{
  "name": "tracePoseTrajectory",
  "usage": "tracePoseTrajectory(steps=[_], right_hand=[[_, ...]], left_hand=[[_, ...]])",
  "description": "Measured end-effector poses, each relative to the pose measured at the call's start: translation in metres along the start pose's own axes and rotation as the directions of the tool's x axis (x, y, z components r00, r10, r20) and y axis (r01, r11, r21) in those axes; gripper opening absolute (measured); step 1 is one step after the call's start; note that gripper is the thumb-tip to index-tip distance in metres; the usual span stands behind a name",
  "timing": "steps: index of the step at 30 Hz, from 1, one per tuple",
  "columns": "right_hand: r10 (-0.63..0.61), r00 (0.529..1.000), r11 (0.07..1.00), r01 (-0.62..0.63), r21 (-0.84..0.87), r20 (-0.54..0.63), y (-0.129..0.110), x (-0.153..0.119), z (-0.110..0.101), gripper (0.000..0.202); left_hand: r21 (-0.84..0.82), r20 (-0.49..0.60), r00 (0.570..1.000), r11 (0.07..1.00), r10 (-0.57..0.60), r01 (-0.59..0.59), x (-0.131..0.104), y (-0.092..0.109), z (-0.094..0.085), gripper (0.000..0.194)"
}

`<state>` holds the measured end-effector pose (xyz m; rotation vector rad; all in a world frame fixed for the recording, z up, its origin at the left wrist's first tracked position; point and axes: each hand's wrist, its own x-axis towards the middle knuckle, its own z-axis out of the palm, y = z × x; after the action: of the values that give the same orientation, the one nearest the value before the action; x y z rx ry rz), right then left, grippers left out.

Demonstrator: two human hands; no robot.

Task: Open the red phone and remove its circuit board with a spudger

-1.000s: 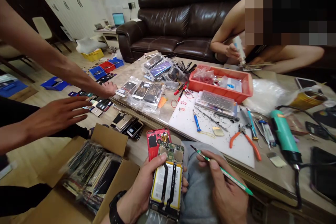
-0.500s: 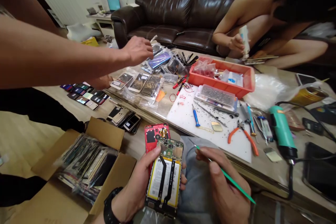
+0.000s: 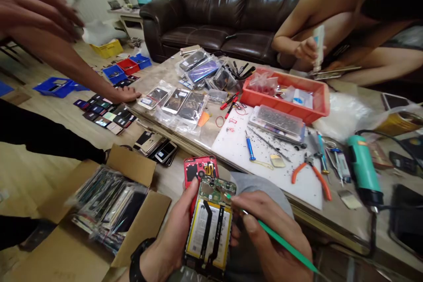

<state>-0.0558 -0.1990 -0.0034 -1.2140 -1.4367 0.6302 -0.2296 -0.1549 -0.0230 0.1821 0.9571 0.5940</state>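
Note:
My left hand (image 3: pixel 173 229), with a black band at the wrist, is wrapped round an opened phone (image 3: pixel 209 229) that shows its green board and yellow-edged battery. A red phone cover (image 3: pixel 201 168) sits behind the phone, also within that grasp. My right hand (image 3: pixel 274 233) pinches a thin green tool (image 3: pixel 284 244). The tool's front end lies over the board near the phone's upper right; its exact contact cannot be made out.
A white mat (image 3: pixel 231 152) on the table bears orange-handled pliers (image 3: pixel 310 172) and a blue screwdriver (image 3: pixel 250 146). Beyond are a red bin (image 3: pixel 284 110) and bagged phones. An open carton (image 3: pixel 142 224) stands lower left. Two other people are nearby.
My right hand has brought the green tool left, onto the phone's board. Another person's hand has lifted away from the bagged phones toward the upper left.

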Motion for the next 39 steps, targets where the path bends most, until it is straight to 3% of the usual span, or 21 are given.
tracePoseTrajectory(steps=[3, 8, 11, 15, 21, 28, 39], right_hand=[[0.007, 1.000, 1.000, -0.007, 0.018, -0.009, -0.001, 0.002, 0.001, 0.024], [0.026, 0.999, 1.000, -0.026, 0.008, -0.030, 0.000, 0.005, 0.000, 0.023], [0.052, 0.998, 0.998, -0.051, 0.027, -0.035, 0.001, 0.008, 0.000, 0.022], [0.127, 0.990, 0.989, -0.123, 0.082, -0.053, 0.002, 0.012, -0.001, 0.020], [0.221, 0.975, 0.963, -0.224, 0.147, 0.037, 0.006, 0.017, -0.010, 0.019], [0.374, 0.921, 0.855, -0.389, 0.344, 0.111, 0.008, 0.025, -0.011, 0.020], [0.296, 0.941, 0.930, -0.323, 0.174, 0.164, 0.009, 0.037, -0.023, 0.016]], left_hand=[[0.027, -0.032, 0.999, 1.000, -0.015, 0.016, -0.003, 0.000, -0.001, 0.056], [0.019, 0.220, 0.969, 0.993, -0.115, 0.114, -0.005, 0.001, 0.002, 0.077], [0.028, 0.275, 0.953, 0.992, -0.126, 0.123, -0.004, 0.002, 0.003, 0.082], [0.030, 0.287, 0.949, 0.991, -0.130, 0.127, -0.003, 0.004, 0.003, 0.082], [0.061, 0.280, 0.946, 0.986, -0.164, 0.152, -0.004, 0.006, 0.005, 0.083], [0.068, 0.280, 0.946, 0.986, -0.166, 0.152, -0.005, 0.007, 0.008, 0.082], [0.112, 0.261, 0.939, 0.974, -0.222, 0.199, -0.005, 0.008, 0.003, 0.086]])
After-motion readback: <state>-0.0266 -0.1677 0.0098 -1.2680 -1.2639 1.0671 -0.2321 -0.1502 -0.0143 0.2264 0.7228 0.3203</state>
